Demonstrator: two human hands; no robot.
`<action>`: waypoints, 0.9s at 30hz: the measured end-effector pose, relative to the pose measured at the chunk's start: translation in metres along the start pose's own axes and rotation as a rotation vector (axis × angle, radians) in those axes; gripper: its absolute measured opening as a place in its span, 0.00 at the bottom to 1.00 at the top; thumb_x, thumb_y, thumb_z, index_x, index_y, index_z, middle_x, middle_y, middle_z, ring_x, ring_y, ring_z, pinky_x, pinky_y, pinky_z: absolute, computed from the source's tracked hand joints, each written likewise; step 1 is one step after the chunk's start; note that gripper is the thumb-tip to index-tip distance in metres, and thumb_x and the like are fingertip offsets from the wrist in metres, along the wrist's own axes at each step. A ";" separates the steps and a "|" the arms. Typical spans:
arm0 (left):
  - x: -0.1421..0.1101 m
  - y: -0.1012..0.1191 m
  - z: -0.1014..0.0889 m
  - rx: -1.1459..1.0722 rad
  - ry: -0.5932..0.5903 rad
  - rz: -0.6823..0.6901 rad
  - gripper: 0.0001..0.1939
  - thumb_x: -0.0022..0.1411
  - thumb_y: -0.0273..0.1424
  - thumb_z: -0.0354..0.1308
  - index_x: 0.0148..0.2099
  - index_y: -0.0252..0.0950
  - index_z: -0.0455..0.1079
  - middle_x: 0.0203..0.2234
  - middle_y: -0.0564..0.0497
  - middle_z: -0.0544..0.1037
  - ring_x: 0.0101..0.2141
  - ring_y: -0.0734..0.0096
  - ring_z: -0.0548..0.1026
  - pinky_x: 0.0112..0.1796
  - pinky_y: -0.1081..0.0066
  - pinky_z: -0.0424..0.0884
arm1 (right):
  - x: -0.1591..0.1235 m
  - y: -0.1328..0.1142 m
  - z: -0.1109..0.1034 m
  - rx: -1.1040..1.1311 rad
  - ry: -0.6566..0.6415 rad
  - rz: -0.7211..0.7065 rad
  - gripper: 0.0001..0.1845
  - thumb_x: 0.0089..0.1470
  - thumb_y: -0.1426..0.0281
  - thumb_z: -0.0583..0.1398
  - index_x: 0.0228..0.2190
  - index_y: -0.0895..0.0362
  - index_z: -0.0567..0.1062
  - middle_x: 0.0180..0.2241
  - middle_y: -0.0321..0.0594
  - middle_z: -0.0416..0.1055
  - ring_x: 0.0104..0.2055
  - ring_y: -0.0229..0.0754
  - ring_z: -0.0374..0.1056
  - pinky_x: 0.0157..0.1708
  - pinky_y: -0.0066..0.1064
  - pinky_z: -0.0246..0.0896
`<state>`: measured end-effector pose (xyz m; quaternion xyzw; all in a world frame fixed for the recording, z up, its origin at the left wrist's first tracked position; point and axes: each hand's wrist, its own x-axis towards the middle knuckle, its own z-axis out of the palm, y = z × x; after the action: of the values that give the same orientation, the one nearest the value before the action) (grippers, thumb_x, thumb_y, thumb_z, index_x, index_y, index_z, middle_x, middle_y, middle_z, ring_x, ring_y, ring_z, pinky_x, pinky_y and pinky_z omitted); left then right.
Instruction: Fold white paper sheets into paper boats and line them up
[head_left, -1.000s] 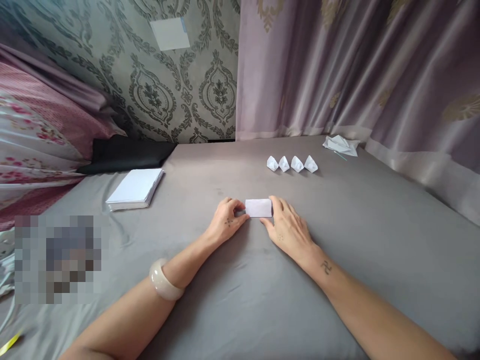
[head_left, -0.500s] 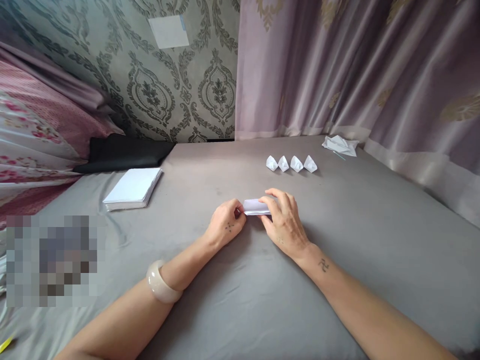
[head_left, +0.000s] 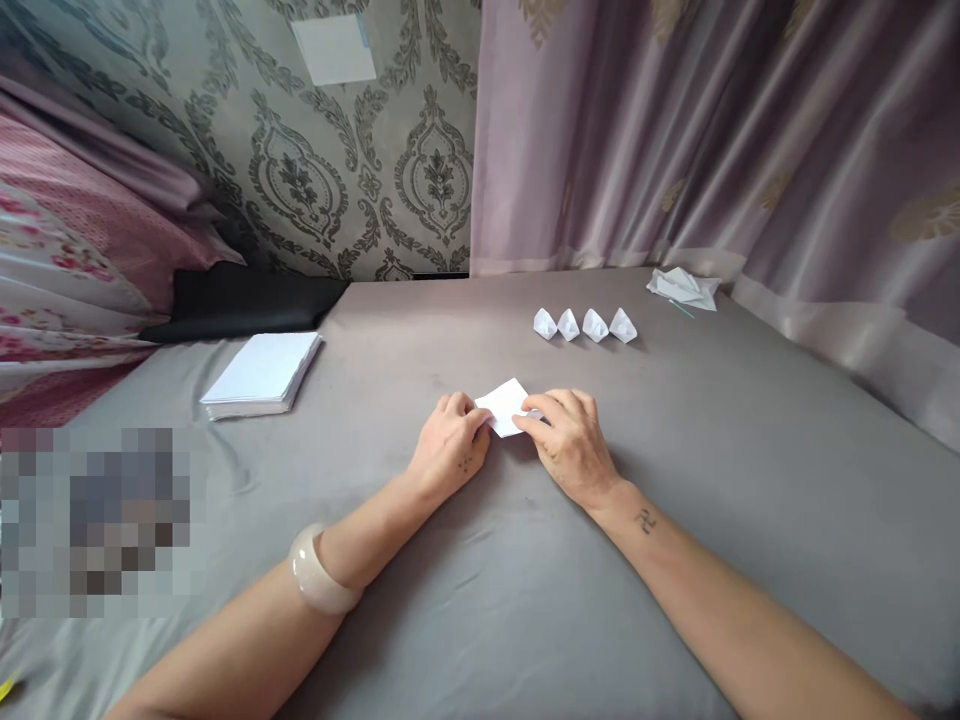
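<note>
Between my hands is a small folded piece of white paper [head_left: 504, 405], now a flat diamond-like shape with one corner pointing away from me. My left hand [head_left: 452, 437] pinches its left corner between thumb and fingers. On the other side, my right hand [head_left: 574, 440] is closed on the right edge, thumb on the near face. The fingertips cover both side corners of the paper. Beyond my hands, several folded white paper shapes [head_left: 595, 326] stand in a short row on the grey sheet [head_left: 420, 340].
A thick stack of white paper [head_left: 262, 368] lies at the left. More folded white paper [head_left: 682, 287] sits at the back right by the purple curtain [head_left: 600, 130]. A black cloth-like item [head_left: 247, 303] lies at the back left, and a blurred patch [head_left: 124, 520] hides something nearer.
The paper has turned from a narrow folded strip into a diamond-like shape facing me. Both hands have shifted their grip on its sides. The row of paper shapes stays put.
</note>
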<state>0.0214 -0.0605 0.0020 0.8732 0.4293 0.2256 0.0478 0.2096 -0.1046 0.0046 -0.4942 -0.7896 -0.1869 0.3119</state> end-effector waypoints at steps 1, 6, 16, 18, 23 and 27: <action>0.000 0.000 -0.001 0.054 0.015 0.048 0.12 0.63 0.25 0.50 0.41 0.37 0.75 0.36 0.45 0.72 0.36 0.64 0.69 0.36 0.66 0.68 | 0.000 0.001 0.000 -0.008 0.009 -0.011 0.12 0.57 0.80 0.58 0.32 0.53 0.78 0.38 0.36 0.76 0.41 0.40 0.62 0.46 0.36 0.50; 0.001 0.002 -0.008 0.285 0.102 0.222 0.12 0.63 0.23 0.48 0.33 0.35 0.72 0.41 0.43 0.73 0.41 0.58 0.68 0.38 0.61 0.65 | 0.003 0.001 0.000 -0.038 0.018 -0.041 0.12 0.59 0.78 0.56 0.33 0.53 0.78 0.38 0.35 0.77 0.41 0.41 0.62 0.47 0.37 0.49; 0.000 0.005 -0.005 0.161 -0.109 0.209 0.10 0.60 0.22 0.48 0.35 0.35 0.70 0.33 0.44 0.75 0.37 0.59 0.72 0.40 0.61 0.67 | -0.001 0.001 -0.007 0.030 -0.350 0.050 0.17 0.57 0.82 0.52 0.42 0.56 0.75 0.42 0.42 0.75 0.46 0.44 0.64 0.52 0.40 0.51; -0.001 0.006 -0.004 0.106 -0.104 0.189 0.10 0.59 0.22 0.48 0.36 0.35 0.71 0.35 0.44 0.75 0.38 0.60 0.72 0.40 0.62 0.68 | -0.001 -0.001 -0.009 0.041 -0.365 0.075 0.18 0.57 0.82 0.51 0.45 0.57 0.73 0.43 0.44 0.75 0.47 0.45 0.64 0.52 0.40 0.52; -0.003 0.013 -0.004 -0.058 -0.085 0.080 0.10 0.57 0.22 0.50 0.38 0.34 0.71 0.37 0.44 0.75 0.39 0.60 0.71 0.39 0.65 0.71 | -0.002 -0.006 -0.015 0.086 -0.451 0.158 0.09 0.57 0.76 0.56 0.38 0.58 0.75 0.45 0.45 0.74 0.45 0.47 0.65 0.44 0.38 0.58; -0.004 0.013 -0.002 -0.171 -0.075 -0.055 0.05 0.57 0.26 0.55 0.36 0.36 0.71 0.38 0.46 0.75 0.40 0.60 0.71 0.39 0.64 0.71 | -0.001 -0.008 -0.015 0.115 -0.454 0.247 0.07 0.58 0.72 0.57 0.35 0.58 0.76 0.45 0.44 0.74 0.44 0.47 0.66 0.43 0.38 0.60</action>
<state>0.0279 -0.0720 0.0062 0.8617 0.4300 0.2273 0.1445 0.2075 -0.1175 0.0153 -0.5975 -0.7824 0.0133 0.1749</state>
